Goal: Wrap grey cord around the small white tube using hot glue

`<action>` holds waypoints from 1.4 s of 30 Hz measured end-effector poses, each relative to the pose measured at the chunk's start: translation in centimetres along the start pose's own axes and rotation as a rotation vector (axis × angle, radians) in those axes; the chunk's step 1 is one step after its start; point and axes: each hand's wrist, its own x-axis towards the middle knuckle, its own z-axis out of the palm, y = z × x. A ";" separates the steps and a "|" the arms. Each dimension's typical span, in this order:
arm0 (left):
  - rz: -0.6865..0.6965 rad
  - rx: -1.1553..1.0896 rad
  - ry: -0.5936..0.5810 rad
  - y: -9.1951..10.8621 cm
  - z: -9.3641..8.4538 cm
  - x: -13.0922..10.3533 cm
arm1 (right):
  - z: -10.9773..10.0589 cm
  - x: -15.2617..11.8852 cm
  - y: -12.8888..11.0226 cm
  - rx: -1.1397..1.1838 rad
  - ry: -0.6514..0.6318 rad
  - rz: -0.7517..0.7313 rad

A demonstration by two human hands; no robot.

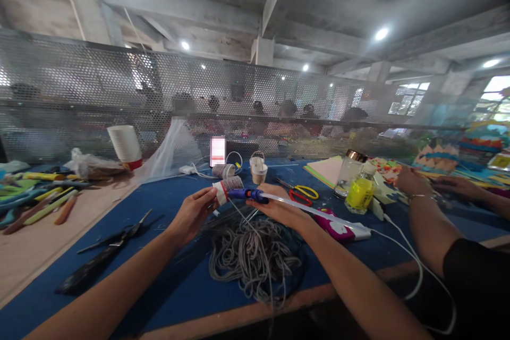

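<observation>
My left hand (195, 212) grips a white paper cup (220, 193) lying on its side, partly wrapped in grey cord (235, 185). In my right hand (279, 204) is a blue glue gun (244, 194), its nozzle close to the cup's wrapped side. A long clear glue stick (311, 206) runs out of the gun's back, over my right wrist. From the cup a strand of cord trails down to a loose grey heap (255, 257) on the blue tabletop (159, 271) between my forearms.
Black scissors (107, 252) lie left; red-and-yellow scissors (305, 195) lie beyond my right hand. A small cup with a handle (258, 169), a yellow bottle (360, 191), a glass jar (346, 174) and stacked cups (125, 146) stand around. Another person's arms (426, 212) work at right.
</observation>
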 end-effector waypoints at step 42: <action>-0.019 -0.026 0.018 0.4 0.5 -0.4 | 0.0 -0.1 0.8 -0.058 -0.062 -0.034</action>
